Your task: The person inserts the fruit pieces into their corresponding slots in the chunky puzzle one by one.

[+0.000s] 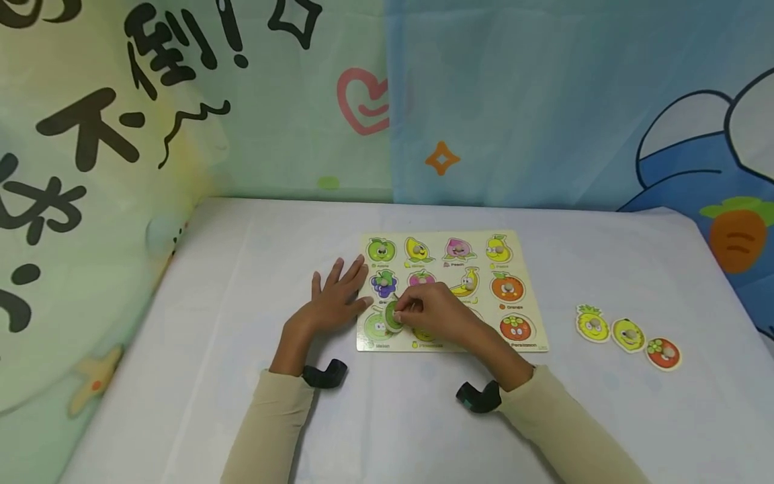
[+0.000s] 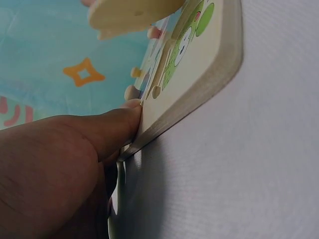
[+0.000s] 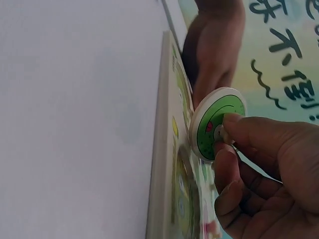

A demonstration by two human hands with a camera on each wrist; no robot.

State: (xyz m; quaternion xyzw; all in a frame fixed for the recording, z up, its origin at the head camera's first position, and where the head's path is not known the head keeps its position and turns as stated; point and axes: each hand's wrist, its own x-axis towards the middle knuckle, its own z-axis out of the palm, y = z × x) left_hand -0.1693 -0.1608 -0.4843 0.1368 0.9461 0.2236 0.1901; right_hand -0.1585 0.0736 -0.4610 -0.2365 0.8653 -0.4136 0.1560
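Observation:
A wooden fruit puzzle board (image 1: 540, 338) lies on the white table. My right hand (image 1: 438, 312) pinches the knob of a round green melon piece (image 1: 392, 318) between thumb and fingertips. In the right wrist view this melon piece (image 3: 204, 132) is tilted on edge, close above the board. It overlaps the printed melon spot (image 1: 375, 328) at the board's lower left. Fingers spread, my left hand (image 1: 331, 304) rests at the board's left edge. Its thumb (image 2: 117, 124) touches that edge in the left wrist view. My right hand hides part of the middle and bottom rows.
Right of the board lie three loose pieces in a slanting row: a pineapple (image 1: 592, 325), a yellow round-faced fruit (image 1: 629, 335) and a red-orange fruit (image 1: 663, 353). Knobbed pieces such as the orange (image 1: 506, 289) sit in the board. A printed cloth (image 1: 514, 101) hangs behind the table.

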